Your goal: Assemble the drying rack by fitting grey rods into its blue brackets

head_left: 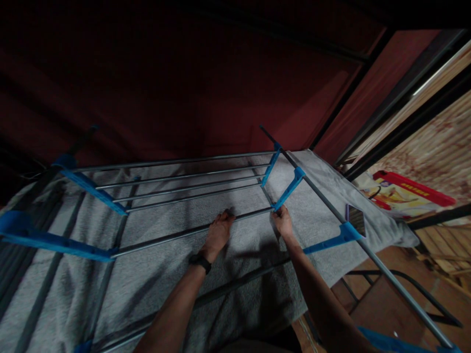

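From the head view: left hand (220, 230) curled over a long grey bar (165, 239), fingers bent down round it and nearly closed, with a black watch (200, 263) on the wrist. Right hand (282, 223) curled in close too, fingers round the low end of a blue piece (289, 189), right where the long grey bar meets it; too small and dark to tell how tight. Both hands near each other, but not touching. All around them, a rack (191, 189) made of metal bars and blue plastic parts, set on a fuzzy grey blanket (253, 235). Under the arms, closer to the body, a dark bar (239, 283). Over to the right, a phone (355, 219) on the blanket, just beside a slanting pole (399, 287). Past that, a red and yellow box (412, 189). Behind the rack, a dark red wall (221, 108).
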Demonstrator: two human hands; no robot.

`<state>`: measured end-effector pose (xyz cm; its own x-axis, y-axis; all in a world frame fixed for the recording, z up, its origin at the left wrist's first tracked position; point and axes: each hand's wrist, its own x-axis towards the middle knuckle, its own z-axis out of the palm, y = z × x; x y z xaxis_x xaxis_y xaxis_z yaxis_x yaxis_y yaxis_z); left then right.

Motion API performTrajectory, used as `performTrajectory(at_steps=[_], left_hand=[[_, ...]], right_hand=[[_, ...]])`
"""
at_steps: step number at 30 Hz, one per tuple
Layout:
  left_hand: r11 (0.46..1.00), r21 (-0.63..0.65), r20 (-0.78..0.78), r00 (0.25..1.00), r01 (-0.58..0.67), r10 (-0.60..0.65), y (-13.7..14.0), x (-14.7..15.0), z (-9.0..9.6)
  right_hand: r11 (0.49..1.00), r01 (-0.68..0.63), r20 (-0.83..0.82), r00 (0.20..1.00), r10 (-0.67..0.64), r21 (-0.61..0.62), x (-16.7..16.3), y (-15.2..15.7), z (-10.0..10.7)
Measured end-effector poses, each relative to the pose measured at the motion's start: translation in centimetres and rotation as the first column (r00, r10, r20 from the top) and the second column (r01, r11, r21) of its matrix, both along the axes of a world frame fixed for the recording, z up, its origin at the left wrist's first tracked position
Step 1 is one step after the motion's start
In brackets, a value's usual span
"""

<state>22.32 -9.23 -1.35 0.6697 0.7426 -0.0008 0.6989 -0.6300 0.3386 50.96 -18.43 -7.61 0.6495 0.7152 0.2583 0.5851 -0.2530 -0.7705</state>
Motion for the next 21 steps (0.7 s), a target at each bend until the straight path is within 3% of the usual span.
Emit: performTrajectory(at_steps=[21], left_hand=[[1.000, -0.018, 0.041, 0.999, 0.010, -0.010, 0.39, -0.82, -0.39]], right_hand=[[0.996, 0.089, 0.043, 0.995, -0.087, -0.026, -0.95, 0.49, 0.48]])
